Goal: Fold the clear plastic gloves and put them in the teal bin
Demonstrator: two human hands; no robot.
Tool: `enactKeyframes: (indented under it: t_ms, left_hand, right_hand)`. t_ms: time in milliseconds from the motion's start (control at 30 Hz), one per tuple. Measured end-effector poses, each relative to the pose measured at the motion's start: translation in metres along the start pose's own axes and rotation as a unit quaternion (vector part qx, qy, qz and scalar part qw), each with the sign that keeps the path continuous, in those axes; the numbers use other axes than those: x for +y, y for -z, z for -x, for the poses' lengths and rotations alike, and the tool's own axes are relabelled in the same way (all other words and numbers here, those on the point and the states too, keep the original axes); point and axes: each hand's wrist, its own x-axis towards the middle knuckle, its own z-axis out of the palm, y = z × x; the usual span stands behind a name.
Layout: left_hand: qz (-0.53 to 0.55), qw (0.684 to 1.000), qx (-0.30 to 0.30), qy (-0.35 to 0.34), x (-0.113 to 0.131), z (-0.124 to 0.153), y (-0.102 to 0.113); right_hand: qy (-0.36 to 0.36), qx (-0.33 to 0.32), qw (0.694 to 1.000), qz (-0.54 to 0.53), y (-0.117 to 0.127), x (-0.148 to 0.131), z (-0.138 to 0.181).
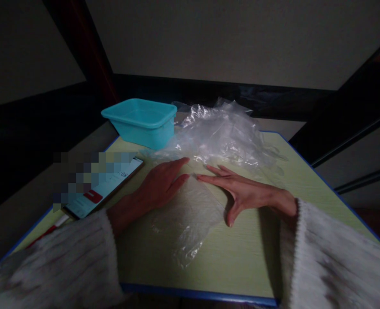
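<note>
A clear plastic bag [193,210] lies spread on the table between my hands, its lower end crinkled and shiny. My left hand [159,184] rests at the bag's upper left with fingers stretched out and the thumb apart, the thumb tip at the bag's top edge. On the other side, my right hand [241,187] has its fingers spread wide; the index fingertip is close to the bag's top corner and the thumb points down beside its right edge. Beyond both hands is a loose heap of clear plastic bags [222,133].
A turquoise plastic basin [157,133] stands at the back left, beside the heap. A phone [104,189] with a lit screen lies left of my left hand. Near my left sleeve is a red and white pen-like object [53,227]. The yellow-green table [235,266] has a blue edge.
</note>
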Motion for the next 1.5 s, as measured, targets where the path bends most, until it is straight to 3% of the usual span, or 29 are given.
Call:
enactKeyframes:
  t_ms: [267, 533, 700, 867, 1133, 1500]
  left_hand:
    - [-0.001, 1.0, 0.008, -0.004, -0.001, 0.001, 0.002]
    - [-0.014, 1.0, 0.009, -0.009, -0.002, 0.001, 0.001]
    - [-0.015, 1.0, 0.01, -0.003, -0.003, 0.001, 0.0]
    - [-0.022, 1.0, 0.015, -0.011, -0.002, 0.002, 0.0]
    - [-0.031, 0.999, 0.014, -0.016, 0.0, 0.002, 0.001]
    - [-0.032, 0.999, 0.011, -0.015, -0.003, 0.002, 0.0]
  right_hand:
    - [-0.033, 0.0, 0.999, 0.035, 0.002, -0.01, 0.006]
    - [-0.07, 0.014, 0.995, 0.071, -0.001, -0.019, 0.033]
    - [-0.064, 0.026, 0.995, 0.076, 0.001, -0.022, 0.048]
    - [-0.052, 0.067, 0.992, 0.095, -0.002, -0.023, 0.041]
    - [-0.088, 0.017, 0.993, 0.08, -0.01, -0.021, 0.035]
    - [-0.138, 0.012, 0.987, 0.076, -0.005, -0.017, 0.042]
